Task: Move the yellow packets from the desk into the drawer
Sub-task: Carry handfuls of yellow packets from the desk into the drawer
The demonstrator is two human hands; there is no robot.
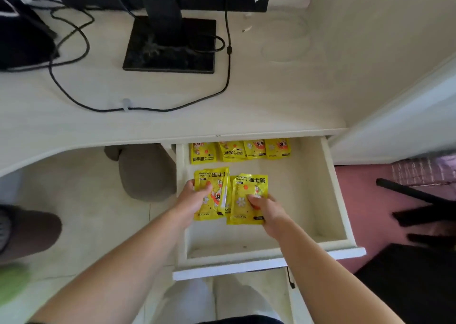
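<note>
Yellow hand-warmer packet [214, 184] gripped at its edge by the left hand [195, 198], second packet [246, 190] just beside it pinched by the right hand [269, 212], both over the open white drawer [338, 200], row of four packets [240, 151] at the drawer's back, desk [98, 121] above the drawer, black monitor stand [170, 47] beyond.

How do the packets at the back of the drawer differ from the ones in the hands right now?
The back-row packets lie untouched, partly tucked under the desk edge. The held packets are over the middle of the drawer, gripped by the left hand and right hand. The back-row packets' print reads upright to the camera, while the held packets' print is upside down. Both are yellow with the same design.
</note>
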